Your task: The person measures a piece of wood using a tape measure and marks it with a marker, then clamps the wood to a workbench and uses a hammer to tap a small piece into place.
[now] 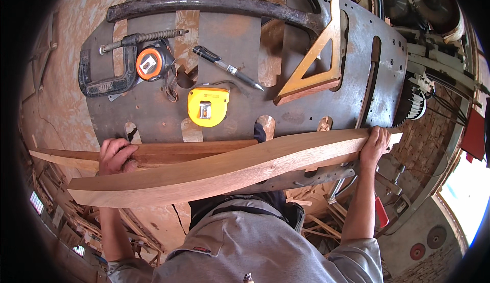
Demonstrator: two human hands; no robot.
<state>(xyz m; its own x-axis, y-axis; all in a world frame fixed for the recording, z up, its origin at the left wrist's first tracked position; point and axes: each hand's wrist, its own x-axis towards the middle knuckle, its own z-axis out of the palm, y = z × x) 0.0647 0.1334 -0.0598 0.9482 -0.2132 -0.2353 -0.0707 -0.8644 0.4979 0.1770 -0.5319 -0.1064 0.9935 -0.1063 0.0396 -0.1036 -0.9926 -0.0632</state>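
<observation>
- Head view: a long, pale curved board (224, 173) crosses the frame's lower middle.
- Right hand (375, 142), right of centre, grips its right end.
- Left hand (116, 154), at left, curls at narrower wooden pieces (178, 148); I cannot tell whether it grips.
- Yellow tape measure (195, 108) lies mid-frame, pen (220, 63) above.
- Clamp (130, 61), upper left; set square (334, 40), upper right.
</observation>
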